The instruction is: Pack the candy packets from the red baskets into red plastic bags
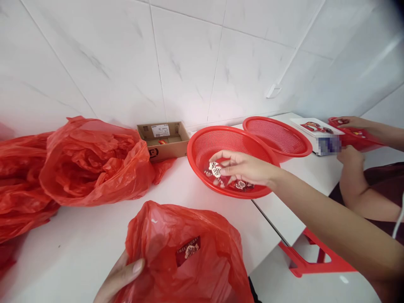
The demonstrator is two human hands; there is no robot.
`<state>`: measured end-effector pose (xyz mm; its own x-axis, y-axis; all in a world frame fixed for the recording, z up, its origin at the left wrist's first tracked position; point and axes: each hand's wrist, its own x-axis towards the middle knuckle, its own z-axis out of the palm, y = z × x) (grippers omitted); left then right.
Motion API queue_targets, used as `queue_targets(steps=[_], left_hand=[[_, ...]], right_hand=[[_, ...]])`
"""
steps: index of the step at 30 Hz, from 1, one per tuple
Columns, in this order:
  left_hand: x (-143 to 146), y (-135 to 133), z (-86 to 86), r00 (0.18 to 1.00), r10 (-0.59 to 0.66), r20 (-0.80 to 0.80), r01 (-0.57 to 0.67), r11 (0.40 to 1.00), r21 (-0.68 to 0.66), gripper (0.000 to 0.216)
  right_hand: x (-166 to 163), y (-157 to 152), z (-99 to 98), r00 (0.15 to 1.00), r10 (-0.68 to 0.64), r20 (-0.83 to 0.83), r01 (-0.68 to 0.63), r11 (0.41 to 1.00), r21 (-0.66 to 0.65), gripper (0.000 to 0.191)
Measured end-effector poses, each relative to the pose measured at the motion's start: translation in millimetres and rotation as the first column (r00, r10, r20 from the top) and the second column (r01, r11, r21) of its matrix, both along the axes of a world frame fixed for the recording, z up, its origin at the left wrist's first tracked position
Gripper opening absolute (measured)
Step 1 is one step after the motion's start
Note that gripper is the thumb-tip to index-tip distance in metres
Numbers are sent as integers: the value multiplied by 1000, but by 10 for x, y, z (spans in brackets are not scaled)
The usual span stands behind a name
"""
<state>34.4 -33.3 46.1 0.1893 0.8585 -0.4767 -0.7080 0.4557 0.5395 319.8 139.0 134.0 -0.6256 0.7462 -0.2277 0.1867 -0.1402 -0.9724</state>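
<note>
My left hand (121,275) grips the rim of an open red plastic bag (217,261) at the front, its thumb lying over the film. Inside that bag rests a dark red candy packet (188,251) with "SWEET SUGAR" lettering and a pale emblem. My right hand (238,168) reaches into the nearer red plastic basket (202,185), fingers curled around a candy packet (215,169) whose white emblem shows between thumb and fingertips. Below the fingers, more dark red packets (241,185) lie on the basket's bottom, partly hidden by the hand.
Crumpled red bags (94,164) fill the left of the white table (78,240). A cardboard box (167,141) stands by the tiled wall. Behind my basket is a second red basket (284,134). At right, a co-worker's hands (350,155) are beside a white scale (315,126); a red stool (315,265) stands below.
</note>
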Motion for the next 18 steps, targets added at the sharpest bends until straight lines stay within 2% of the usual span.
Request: queue_targets(steps=[2, 4, 6, 7, 9, 11, 14, 16, 18], left_hand=[[2, 8, -27, 1000, 5, -19, -5, 1000, 29, 78], [0, 19, -44, 999, 5, -38, -2, 997, 76, 76], [-12, 30, -51, 999, -22, -30, 25, 993, 116, 75], [-21, 33, -51, 999, -42, -21, 44, 990, 131, 73], [-44, 36, -47, 997, -72, -13, 74, 985, 158, 70], [-65, 33, -42, 997, -79, -15, 81, 982, 171, 66], [-75, 25, -31, 997, -71, -8, 71, 985, 155, 66], [-62, 22, -18, 999, -48, -15, 49, 990, 129, 69], [-38, 18, 1, 999, -17, -41, 21, 995, 95, 75]], right_hand=[[-213, -364, -9, 992, 107, -68, -110, 993, -38, 33], [-426, -689, -102, 970, 245, -7, -245, 969, -15, 33], [-574, -894, -245, 933, 288, 216, -326, 931, 167, 40], [-611, -941, -317, 903, 252, 349, -359, 887, 289, 47], [-608, -939, -416, 821, 123, 557, -437, 764, 475, 61], [-527, -859, -411, 748, 53, 662, -511, 683, 523, 63], [-335, -689, -202, 714, 163, 681, -597, 650, 470, 48], [-188, -533, -17, 759, 223, 611, -579, 661, 477, 38], [-27, -320, 107, 829, 106, 548, -450, 708, 544, 33]])
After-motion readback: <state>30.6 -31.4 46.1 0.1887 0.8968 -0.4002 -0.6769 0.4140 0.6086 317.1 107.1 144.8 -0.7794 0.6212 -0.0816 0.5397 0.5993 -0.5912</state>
